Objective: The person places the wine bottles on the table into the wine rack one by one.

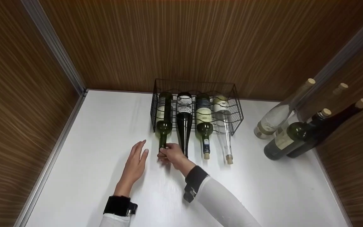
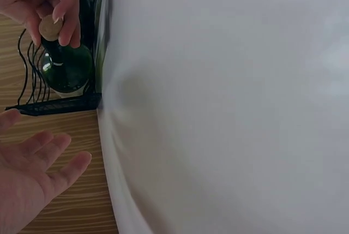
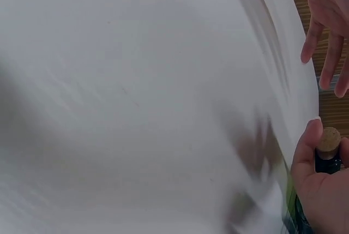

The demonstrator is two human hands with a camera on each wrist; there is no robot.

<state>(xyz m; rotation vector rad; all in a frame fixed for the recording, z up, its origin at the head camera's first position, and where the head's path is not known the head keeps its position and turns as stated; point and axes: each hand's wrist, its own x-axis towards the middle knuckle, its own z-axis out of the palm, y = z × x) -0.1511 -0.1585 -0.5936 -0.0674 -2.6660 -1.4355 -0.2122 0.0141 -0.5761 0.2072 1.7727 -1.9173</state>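
The leftmost green wine bottle (image 1: 164,126) lies in a black wire rack (image 1: 236,121), its neck toward me. My right hand (image 1: 172,155) pinches that neck near the end, thumb and fingers around it. In the left wrist view the cork (image 2: 50,28) shows between the fingers of this hand. To the left of the bottle, my left hand (image 1: 135,164) is held apart from it, fingers extended and holding nothing. Beside the gripped bottle lie a dark bottle (image 1: 184,123), a green bottle (image 1: 204,127) with a cork, and a clear bottle (image 1: 224,123).
Several corked bottles stand at the right of the white table (image 1: 106,126), among them a clear one (image 1: 271,119) and a green one (image 1: 290,138). Wood-grain panels (image 1: 184,41) enclose the back and both sides. The rack is close to the back panel.
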